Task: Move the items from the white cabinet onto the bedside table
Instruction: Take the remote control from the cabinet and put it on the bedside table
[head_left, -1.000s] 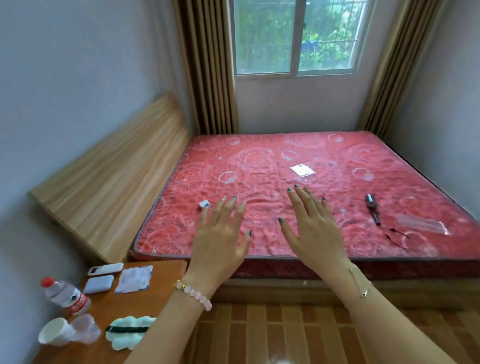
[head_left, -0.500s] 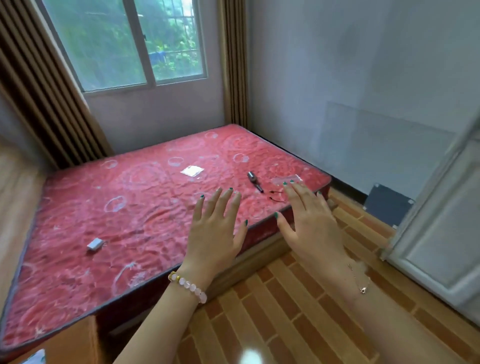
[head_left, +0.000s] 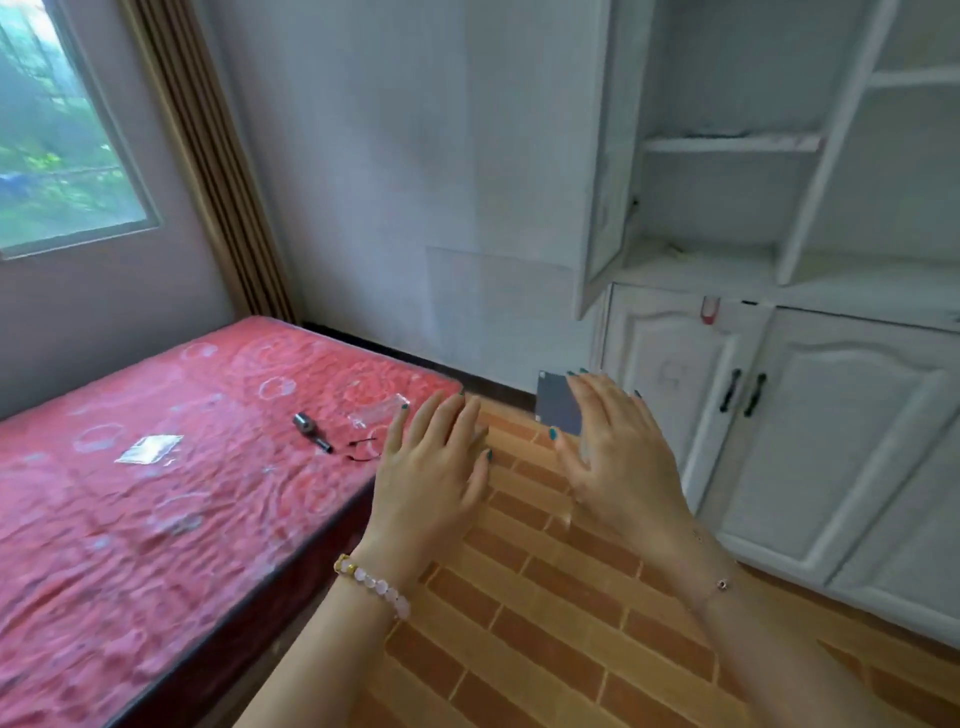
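The white cabinet (head_left: 779, 415) fills the right side, with open shelves above and closed panelled doors with black handles below. One upper door (head_left: 605, 171) hangs open. A small red item (head_left: 708, 309) sits at the ledge above the lower doors; the shelves look blurred and I cannot make out other items. My left hand (head_left: 428, 478) and my right hand (head_left: 618, 457) are held out in front of me, palms down, fingers spread, holding nothing. The bedside table is out of view.
A bed with a red mattress (head_left: 156, 493) lies at the left; a small metal tool (head_left: 310, 430), a clear bag (head_left: 378, 410) and a white packet (head_left: 148, 448) rest on it. A grey panel (head_left: 556, 402) leans by the wall. Tiled floor (head_left: 545, 597) runs between bed and cabinet.
The view has swung right, from the bed and bedside table to the white cabinet. Both hands stay open and held out in front, empty throughout.
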